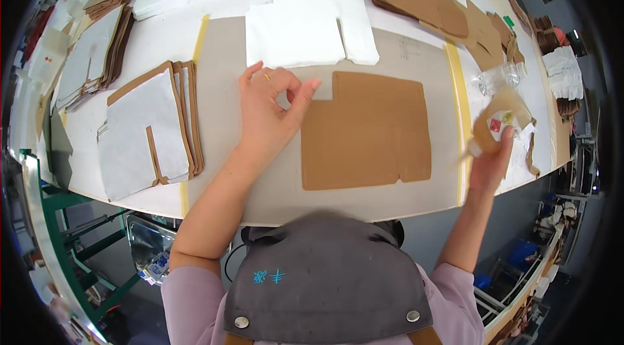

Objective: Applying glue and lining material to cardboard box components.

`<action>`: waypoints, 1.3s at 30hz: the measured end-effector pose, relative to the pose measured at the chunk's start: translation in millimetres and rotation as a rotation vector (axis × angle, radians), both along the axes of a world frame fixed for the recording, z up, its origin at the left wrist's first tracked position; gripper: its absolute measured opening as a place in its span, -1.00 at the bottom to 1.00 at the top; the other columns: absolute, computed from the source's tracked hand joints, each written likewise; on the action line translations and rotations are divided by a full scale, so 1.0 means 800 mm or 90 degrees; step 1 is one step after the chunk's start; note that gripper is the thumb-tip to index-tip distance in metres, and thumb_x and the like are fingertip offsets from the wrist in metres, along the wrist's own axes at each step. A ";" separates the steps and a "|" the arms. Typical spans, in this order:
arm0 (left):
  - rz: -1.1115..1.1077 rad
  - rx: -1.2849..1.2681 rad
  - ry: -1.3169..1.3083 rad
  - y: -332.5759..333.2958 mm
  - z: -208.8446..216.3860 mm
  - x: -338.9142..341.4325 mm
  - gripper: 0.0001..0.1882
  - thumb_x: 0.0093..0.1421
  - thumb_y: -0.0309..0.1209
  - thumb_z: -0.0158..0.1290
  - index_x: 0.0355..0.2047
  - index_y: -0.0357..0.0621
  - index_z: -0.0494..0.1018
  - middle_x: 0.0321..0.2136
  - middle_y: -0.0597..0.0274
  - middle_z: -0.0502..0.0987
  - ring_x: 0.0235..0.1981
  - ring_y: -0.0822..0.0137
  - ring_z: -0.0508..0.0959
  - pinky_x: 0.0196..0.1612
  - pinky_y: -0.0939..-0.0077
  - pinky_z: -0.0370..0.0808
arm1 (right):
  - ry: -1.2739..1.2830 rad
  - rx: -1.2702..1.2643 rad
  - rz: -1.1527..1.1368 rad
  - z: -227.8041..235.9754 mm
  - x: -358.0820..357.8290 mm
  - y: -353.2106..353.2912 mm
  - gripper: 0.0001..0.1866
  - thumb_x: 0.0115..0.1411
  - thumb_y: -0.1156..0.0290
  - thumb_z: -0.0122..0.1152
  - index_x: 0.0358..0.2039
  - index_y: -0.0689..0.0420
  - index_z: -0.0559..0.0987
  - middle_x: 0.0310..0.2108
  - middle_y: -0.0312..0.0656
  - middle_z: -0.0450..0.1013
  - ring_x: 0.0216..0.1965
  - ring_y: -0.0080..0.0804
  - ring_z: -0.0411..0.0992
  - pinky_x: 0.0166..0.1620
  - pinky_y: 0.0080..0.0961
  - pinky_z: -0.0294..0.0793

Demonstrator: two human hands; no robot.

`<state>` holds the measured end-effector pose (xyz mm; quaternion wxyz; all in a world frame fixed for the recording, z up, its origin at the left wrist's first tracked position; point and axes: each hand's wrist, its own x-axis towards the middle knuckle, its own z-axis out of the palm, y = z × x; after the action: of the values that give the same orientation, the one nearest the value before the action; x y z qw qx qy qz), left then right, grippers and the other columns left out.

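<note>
The right hand (pixel 489 166) had its fingers clamped on a tilted bottle (pixel 483 129) of tan contents, its label just above the thumb and its pale tip pointing down to the left of those fingers. The left hand (pixel 270 114) hung over a grey board (pixel 270 199), thumb and forefinger curled toward each other; whether their tips met, I could not tell. A flat brown sheet (pixel 367 140), notched at one corner, lay just right of the left fingers and left of the right ones. Beyond the left fingers lay slit white pieces (pixel 296 29); to their left, well apart, a stack of white-faced brown pieces (pixel 133 127) rested on the table (pixel 218 52)
</note>
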<state>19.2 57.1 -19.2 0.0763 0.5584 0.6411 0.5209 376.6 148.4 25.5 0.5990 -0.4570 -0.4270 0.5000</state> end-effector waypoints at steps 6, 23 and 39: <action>0.045 -0.055 0.062 -0.015 -0.004 -0.013 -0.77 0.05 -0.33 0.24 -0.33 -0.04 0.44 -0.39 0.30 0.50 -0.26 0.20 0.46 0.16 0.11 0.20 | -1.069 -0.089 0.229 -0.002 0.071 0.049 -0.36 -0.01 0.28 0.41 0.06 0.27 0.43 -0.11 0.08 0.49 -0.05 -0.08 0.46 0.01 -0.32 0.41; 0.019 -0.126 -0.005 0.018 0.002 -0.069 -0.34 -0.01 -0.16 0.29 0.03 -0.22 0.33 0.00 -0.05 0.39 0.12 -0.01 0.31 0.16 0.15 0.25 | -0.652 0.672 0.607 -0.083 -0.330 0.102 -0.82 0.06 0.52 0.29 -0.30 0.25 0.55 -0.21 -0.10 0.52 -0.27 -0.22 0.53 -0.19 -0.43 0.54; -0.035 -0.124 -0.064 0.138 -0.032 -0.129 -0.36 -0.13 -0.27 0.35 -0.04 -0.25 0.44 -0.09 -0.10 0.51 -0.09 -0.03 0.51 -0.04 0.19 0.45 | -0.457 0.357 0.562 -0.019 -0.304 0.141 -0.45 0.16 0.54 0.14 0.20 0.16 0.31 -0.19 -0.18 0.47 -0.09 -0.34 0.42 0.08 -0.47 0.32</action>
<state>-83.6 167.7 -44.7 0.1762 0.5388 0.6684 0.4815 133.1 261.2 10.6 0.2525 -0.2030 -0.8643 0.3847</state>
